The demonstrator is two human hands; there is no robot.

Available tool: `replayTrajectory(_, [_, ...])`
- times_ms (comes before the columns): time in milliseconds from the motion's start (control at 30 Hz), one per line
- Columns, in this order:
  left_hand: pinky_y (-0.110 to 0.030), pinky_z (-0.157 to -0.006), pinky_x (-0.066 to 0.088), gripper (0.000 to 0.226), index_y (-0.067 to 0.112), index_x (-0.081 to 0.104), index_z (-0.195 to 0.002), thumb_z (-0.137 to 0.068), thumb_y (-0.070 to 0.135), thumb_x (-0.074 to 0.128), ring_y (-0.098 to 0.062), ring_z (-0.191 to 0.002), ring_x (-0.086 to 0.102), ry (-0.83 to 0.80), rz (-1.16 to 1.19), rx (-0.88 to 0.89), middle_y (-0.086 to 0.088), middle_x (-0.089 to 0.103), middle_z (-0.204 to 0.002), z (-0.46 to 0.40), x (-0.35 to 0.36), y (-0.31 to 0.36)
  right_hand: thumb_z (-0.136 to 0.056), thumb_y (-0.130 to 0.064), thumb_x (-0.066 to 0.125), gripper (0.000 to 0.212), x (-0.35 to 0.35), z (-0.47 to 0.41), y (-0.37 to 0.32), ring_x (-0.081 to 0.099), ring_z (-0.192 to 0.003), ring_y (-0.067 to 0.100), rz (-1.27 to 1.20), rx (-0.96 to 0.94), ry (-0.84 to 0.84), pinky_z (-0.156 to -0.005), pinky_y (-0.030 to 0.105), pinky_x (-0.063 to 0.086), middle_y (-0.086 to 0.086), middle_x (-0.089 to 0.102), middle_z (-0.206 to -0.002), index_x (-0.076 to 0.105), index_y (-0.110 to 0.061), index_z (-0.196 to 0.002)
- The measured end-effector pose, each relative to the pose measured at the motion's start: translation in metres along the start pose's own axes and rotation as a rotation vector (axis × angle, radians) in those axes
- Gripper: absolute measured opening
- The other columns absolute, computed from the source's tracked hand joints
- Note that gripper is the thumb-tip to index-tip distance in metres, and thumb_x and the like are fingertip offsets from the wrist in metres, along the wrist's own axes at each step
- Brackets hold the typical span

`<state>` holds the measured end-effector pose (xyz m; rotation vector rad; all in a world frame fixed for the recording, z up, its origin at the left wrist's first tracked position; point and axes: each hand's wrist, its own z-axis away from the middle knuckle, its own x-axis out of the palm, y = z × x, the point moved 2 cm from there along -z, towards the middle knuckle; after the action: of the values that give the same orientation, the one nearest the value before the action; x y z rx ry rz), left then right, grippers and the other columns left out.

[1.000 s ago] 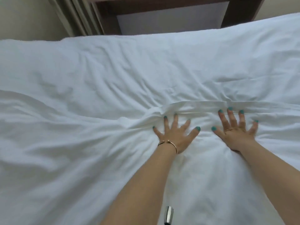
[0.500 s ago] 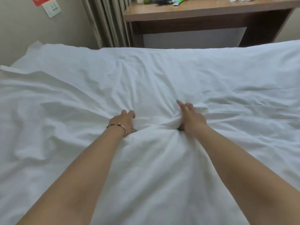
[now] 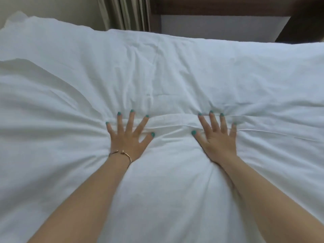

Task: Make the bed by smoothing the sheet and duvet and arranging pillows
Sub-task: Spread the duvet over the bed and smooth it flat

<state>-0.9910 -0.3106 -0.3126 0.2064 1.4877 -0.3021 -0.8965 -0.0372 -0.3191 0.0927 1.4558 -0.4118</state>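
White cloth duvet (image 3: pixel 166 181): matt woven fabric, soft, creased in radiating folds around both pressing hands, with a stitched hem edge running between them. White cloth sheet (image 3: pixel 175 64) beyond it: matt, finely wrinkled. Thin gold-coloured metal bangle (image 3: pixel 127 154): glossy, smooth. Dark brown wooden desk frame (image 3: pixel 228 6): smooth, low sheen. Beige pleated cloth curtain (image 3: pixel 126 13): matt.

soft, even daylight — faint crease shadows, edges bowed
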Motion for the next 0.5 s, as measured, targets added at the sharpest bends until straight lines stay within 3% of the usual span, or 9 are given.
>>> replayTrajectory(167, [-0.065,-0.107,-0.012,0.067,0.056,-0.027,-0.138,-0.079,0.079,-0.005,-0.031,-0.144,-0.026,0.038,0.004,-0.015,0.007,-0.028,-0.157,-0.011,0.018,0.004,-0.087,-0.075,0.009,0.062,0.011,-0.012,0.005,-0.026,-0.145,0.016,0.006,0.010,-0.002,-0.113,0.051,-0.019,-0.020,-0.025,-0.154,-0.026,-0.059,-0.137])
replayTrajectory(267, [-0.065,-0.106,-0.016,0.066,0.055,-0.033,-0.136,-0.080,0.079,-0.007,-0.032,-0.142,-0.030,-0.096,-0.013,-0.013,0.007,-0.034,-0.154,-0.017,0.014,0.003,-0.088,-0.074,0.009,0.062,0.016,-0.017,0.008,-0.031,-0.142,0.015,-0.005,0.030,-0.074,-0.112,0.050,-0.023,-0.019,-0.028,-0.154,-0.026,-0.059,-0.137])
replayTrajectory(367, [-0.064,-0.108,-0.017,0.062,0.047,-0.034,-0.138,-0.087,0.069,-0.006,-0.034,-0.142,-0.029,-0.236,-0.118,-0.083,0.003,-0.035,-0.154,-0.010,-0.016,0.017,-0.090,-0.071,0.008,0.062,0.001,-0.019,0.003,-0.028,-0.144,0.017,0.010,0.058,-0.197,-0.114,0.055,-0.018,-0.015,-0.024,-0.158,-0.020,-0.055,-0.143])
replayTrajectory(433, [-0.062,-0.110,-0.014,0.060,0.039,-0.022,-0.147,-0.098,0.056,0.007,-0.033,-0.145,-0.023,-0.159,0.029,-0.110,-0.003,-0.024,-0.159,0.019,-0.051,0.046,-0.094,-0.064,0.011,0.061,-0.015,-0.001,-0.007,-0.022,-0.147,0.019,0.049,0.099,-0.154,-0.115,0.056,-0.013,-0.011,-0.020,-0.160,-0.011,-0.048,-0.149])
replayTrajectory(500, [-0.065,-0.108,-0.017,0.062,0.040,0.001,-0.153,-0.097,0.055,0.023,-0.030,-0.148,-0.013,0.043,0.257,-0.047,-0.007,-0.005,-0.162,0.085,-0.071,0.080,-0.098,-0.055,0.019,0.059,-0.026,0.053,-0.014,-0.013,-0.149,0.021,0.081,0.151,0.019,-0.116,0.052,-0.011,-0.006,-0.014,-0.162,0.005,-0.039,-0.153])
